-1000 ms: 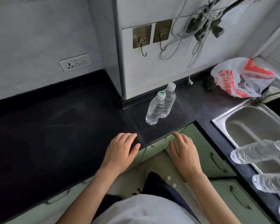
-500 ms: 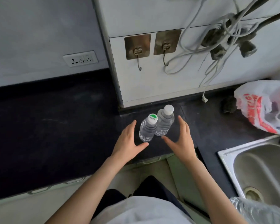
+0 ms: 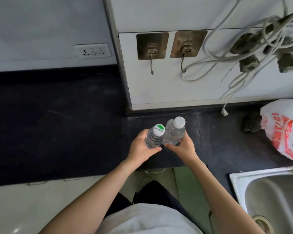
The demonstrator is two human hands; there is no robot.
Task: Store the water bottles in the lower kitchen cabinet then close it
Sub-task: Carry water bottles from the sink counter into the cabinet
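Water bottles (image 3: pixel 169 137): two, upright, touching each other, centre of frame, apparently standing on black counter (image 3: pixel 57 125) near white wall panel (image 3: pixel 159 92). Green-cap btl (image 3: pixel 155 139) at left, white-cap btl (image 3: pixel 175 132) at right & slightly higher in frame.

L hand (image 3: pixel 141 147) wraps green-cap body, thumb across the front. R hand (image 3: pixel 184 146) curls round lower part of white-cap one. So both hands clamped, one btl each, hands close together.

I judge step = lift-off; stowing not begun. To do it well:
- grip mid-body, light squeeze; thin plastic prob. flexes
- lift straight up, then part hands so btls don't knock

Lower cabinet fronts (image 3: pixel 184 181) at bottom centre under counter lip; can't tell if any door is open. If shut, I need one hand free first. Sink (image 3: pixel 235 177) lower right, so I swing clear of it.
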